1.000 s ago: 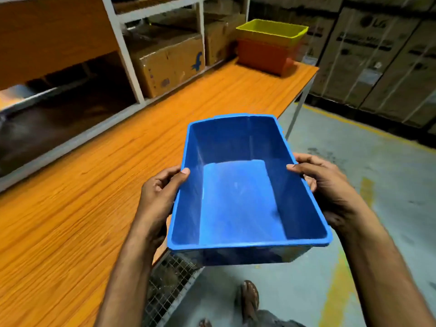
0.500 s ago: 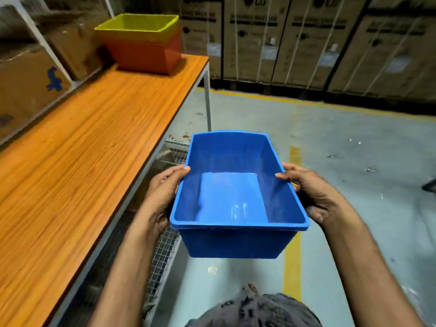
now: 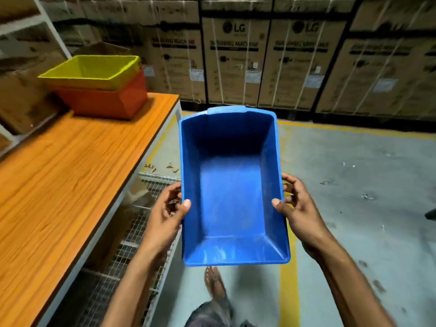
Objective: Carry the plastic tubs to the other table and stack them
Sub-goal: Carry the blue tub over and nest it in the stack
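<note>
An empty blue plastic tub hangs in the air over the concrete floor, just right of the orange table. My left hand grips its left rim, thumb inside the wall. My right hand grips the right rim the same way. At the table's far end a yellow-green tub sits nested in an orange-red tub.
Stacked cardboard appliance boxes line the far wall. A white shelf frame with cartons stands at the table's back left. A wire mesh rack sits under the table edge. Yellow floor lines run below; my foot shows beneath the tub.
The view has swung right and advanced along the table; the stacked tubs appear nearer. The blue tub stays held in both hands, now tilted with its far end higher.
</note>
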Available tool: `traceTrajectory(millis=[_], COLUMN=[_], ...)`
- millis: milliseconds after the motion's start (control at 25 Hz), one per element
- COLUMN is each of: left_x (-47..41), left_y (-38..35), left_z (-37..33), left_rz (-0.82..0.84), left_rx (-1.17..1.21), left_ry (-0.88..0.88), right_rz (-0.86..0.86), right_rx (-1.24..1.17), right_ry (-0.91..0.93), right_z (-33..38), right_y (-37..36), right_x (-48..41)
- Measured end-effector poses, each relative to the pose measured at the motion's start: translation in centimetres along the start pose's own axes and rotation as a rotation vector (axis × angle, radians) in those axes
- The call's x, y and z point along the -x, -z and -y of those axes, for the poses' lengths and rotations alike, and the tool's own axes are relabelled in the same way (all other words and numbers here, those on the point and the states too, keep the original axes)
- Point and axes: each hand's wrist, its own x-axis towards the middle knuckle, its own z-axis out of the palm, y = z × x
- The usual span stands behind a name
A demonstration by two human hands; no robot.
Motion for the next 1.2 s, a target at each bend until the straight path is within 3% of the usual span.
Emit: traceTrajectory(millis=[240, 600, 960, 1200], left_x=[-15.2, -34.0, -48.5, -51.3], left_y=[-1.3, -2.5, -5.2, -5.9], left_z=[-1.8, -7.4, -13.6, -18.7], left_rz=[-0.002, -0.135, -0.482, -0.857], left_rx=[-0.108, 0.030, 0.222, 0.225], left_ry=[-0.089, -0.162, -0.192, -0.264], right_rz=[-0.050, 0.012, 0.471, 0.808], right_rx=[-0.021, -0.089, -0.249, -0.260], right_ry=[0.054, 0.153, 0.100, 0.062], right_z=[1.2, 9.7, 19.0, 25.5], right_y=[-0.4, -2.5, -4.0, -9.1], right_x=[-15.1, -37.2, -61.2, -70.6])
